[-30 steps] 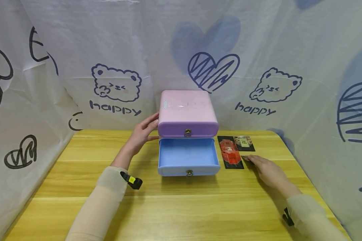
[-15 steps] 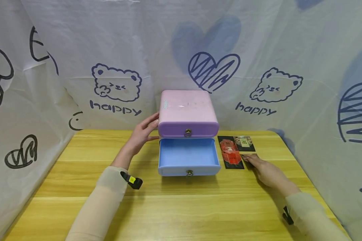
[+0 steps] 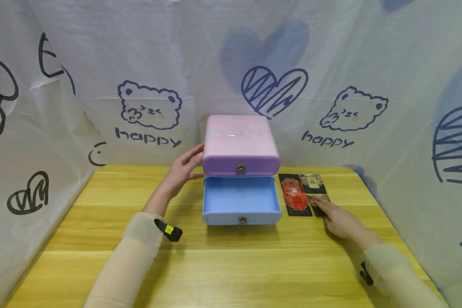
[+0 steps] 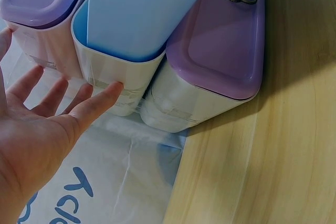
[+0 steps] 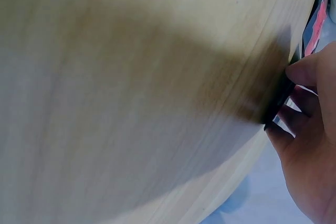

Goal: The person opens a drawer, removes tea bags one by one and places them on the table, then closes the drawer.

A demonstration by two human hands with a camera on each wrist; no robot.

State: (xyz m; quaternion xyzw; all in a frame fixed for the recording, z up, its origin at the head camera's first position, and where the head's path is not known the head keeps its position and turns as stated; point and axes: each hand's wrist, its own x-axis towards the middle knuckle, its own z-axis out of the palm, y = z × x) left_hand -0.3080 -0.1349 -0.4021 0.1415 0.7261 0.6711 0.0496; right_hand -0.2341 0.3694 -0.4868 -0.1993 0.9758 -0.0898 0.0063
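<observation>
A stacked drawer box (image 3: 238, 134) with a pink top stands at the back middle, its blue drawer (image 3: 240, 194) pulled out and bare inside. My left hand (image 3: 178, 173) lies along the box's left side with fingers spread; in the left wrist view its fingertips (image 4: 116, 88) are right at the pale side walls. At the right, my right hand (image 3: 340, 219) pinches a thin dark picture card (image 5: 280, 98) between thumb and fingers, low over the table. A dark card with red print (image 3: 294, 194) lies left of it, and another dark card (image 3: 312, 183) lies just behind.
The wooden table (image 3: 246, 269) carries everything. White printed cloth (image 3: 215, 60) hangs close behind the box and at both sides. A purple lower drawer with a ring pull (image 4: 226, 40) is closed beneath the blue one.
My right hand has turned the card from nearly edge-on to flatter, so its dark face shows beside the red-print card. The left hand has stayed at the box.
</observation>
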